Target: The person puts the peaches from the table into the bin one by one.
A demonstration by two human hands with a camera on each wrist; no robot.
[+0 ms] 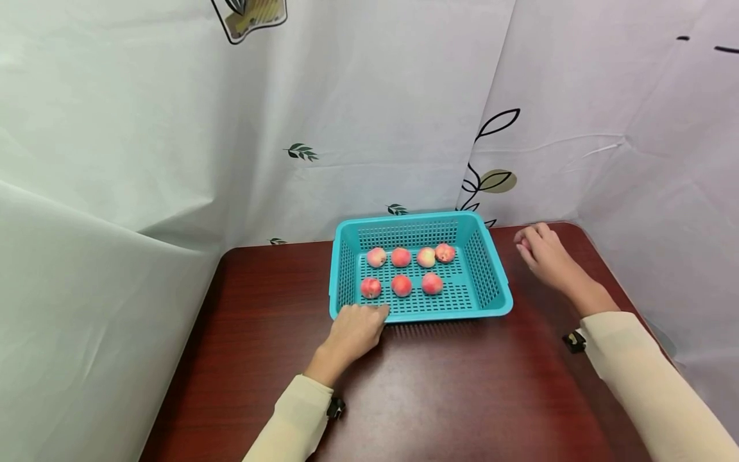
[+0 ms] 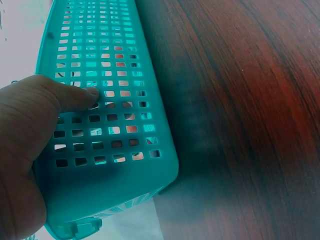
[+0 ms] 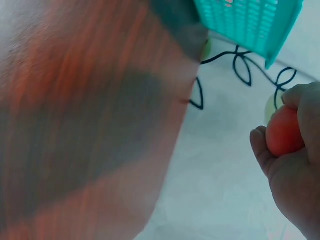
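A turquoise plastic basket point(image 1: 489, 312) with slotted walls stands on the table, and several red-and-yellow peaches point(image 1: 401, 285) lie in it in two rough rows. My left hand point(image 1: 355, 328) grips the basket's near rim toward its left corner. In the left wrist view the thumb point(image 2: 75, 97) presses the outside of the slotted wall. To the right of the basket my right hand point(image 1: 545, 256) is raised over the table. It holds a reddish peach point(image 3: 284, 132) between thumb and fingers, mostly hidden by the hand in the head view.
The dark reddish wooden table point(image 1: 260, 359) has rounded far corners. White cloth point(image 1: 369, 115) printed with leaves hangs behind and at both sides, close to the table's edges. Light sleeves and a small black wrist device point(image 1: 574, 341) show on the arms.
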